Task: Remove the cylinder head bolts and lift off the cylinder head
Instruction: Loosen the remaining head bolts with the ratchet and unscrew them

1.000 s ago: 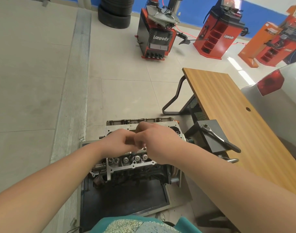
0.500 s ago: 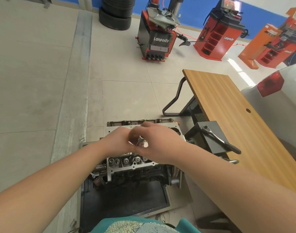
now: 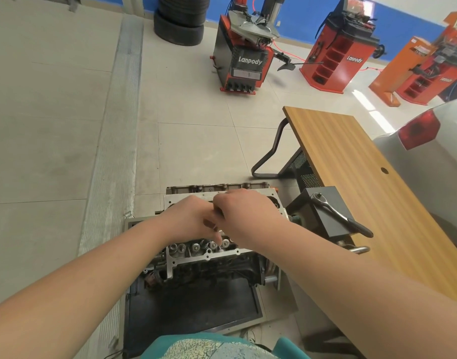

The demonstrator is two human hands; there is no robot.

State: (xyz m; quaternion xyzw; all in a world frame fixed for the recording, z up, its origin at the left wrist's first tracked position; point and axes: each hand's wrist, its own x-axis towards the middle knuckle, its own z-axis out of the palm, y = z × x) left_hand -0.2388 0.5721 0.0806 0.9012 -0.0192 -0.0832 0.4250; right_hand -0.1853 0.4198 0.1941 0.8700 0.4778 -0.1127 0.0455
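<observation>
The cylinder head (image 3: 209, 252), grey metal with a row of round valve tops, sits on the engine block on a stand in front of me. Both my hands hover together over its middle. My left hand (image 3: 193, 221) and my right hand (image 3: 245, 213) have curled fingers that meet around a small shiny bolt (image 3: 220, 230). Only a sliver of it shows between them. The hands hide most of the head's top face. A ratchet wrench (image 3: 336, 213) lies on a dark box (image 3: 320, 224) to the right, out of both hands.
A black drip tray (image 3: 191, 301) lies under the engine. A wooden table (image 3: 364, 177) runs along the right, with a white car (image 3: 434, 161) behind it. Red tyre machines (image 3: 243, 60) and stacked tyres (image 3: 179, 22) stand far back. Bare tiled floor is on the left.
My hands have stayed over the head, with the fingers shifting around the small metal piece. It showed more plainly half a second ago and is now mostly covered.
</observation>
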